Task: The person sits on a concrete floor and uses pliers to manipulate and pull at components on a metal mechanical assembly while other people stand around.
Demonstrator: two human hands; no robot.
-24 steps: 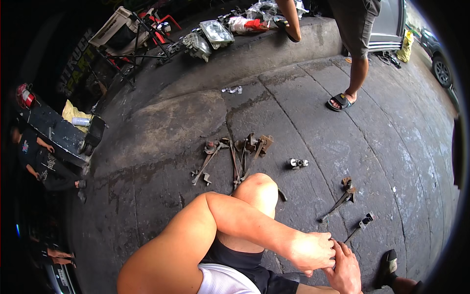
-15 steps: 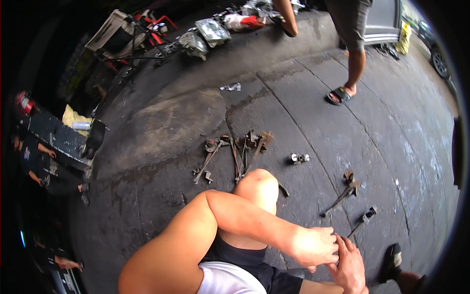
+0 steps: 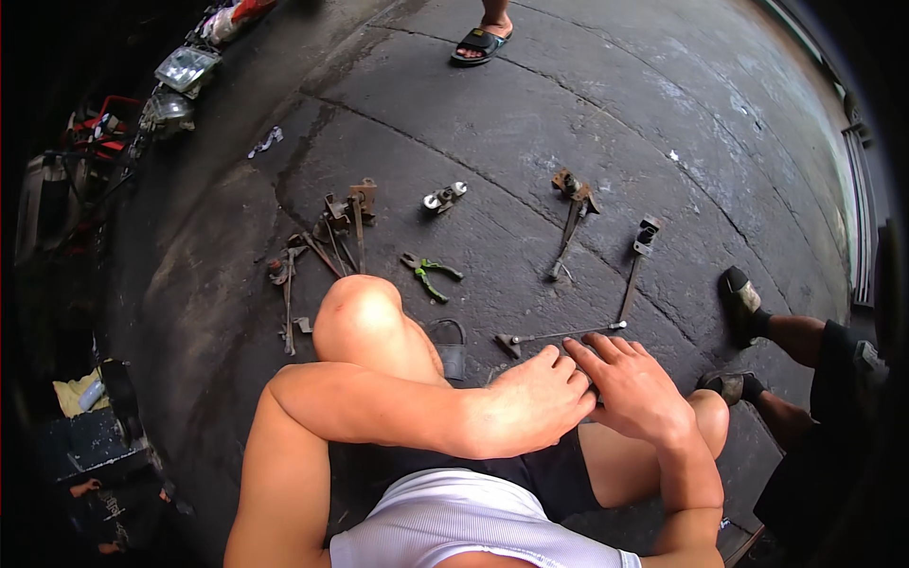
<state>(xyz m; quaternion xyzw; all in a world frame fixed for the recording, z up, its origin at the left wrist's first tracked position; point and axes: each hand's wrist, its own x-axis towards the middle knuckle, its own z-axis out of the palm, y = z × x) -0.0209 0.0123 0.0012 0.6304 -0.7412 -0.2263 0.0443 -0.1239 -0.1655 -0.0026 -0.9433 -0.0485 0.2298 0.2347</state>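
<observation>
My left hand (image 3: 535, 402) reaches across in front of me, its fingers bent and closed; whatever they hold, if anything, is hidden. Against its fingertips lies my right hand (image 3: 644, 390), palm down with fingers stretched out. Just beyond the fingers, a thin metal linkage rod (image 3: 568, 333) with jointed ends rests on the floor. Farther right is a rusty bracket with an arm (image 3: 632, 275), and left of that another rusted bracket assembly (image 3: 573, 222). Green-handled pliers (image 3: 431, 275) lie opened beyond my raised knee. A small silver cylindrical metal part (image 3: 445, 197) sits farther off.
Several rusty brackets and rods (image 3: 355, 213) are bunched at the left. A person's sandaled foot (image 3: 481, 43) stands at the far side. Another person's shoes (image 3: 743, 293) are close on my right. Headlamps (image 3: 187, 68) and other parts line the far left.
The view has swung right and downward, bringing the pliers and linkage rod into sight. My two hands stay together; the right hand's fingers are now flatter and more spread.
</observation>
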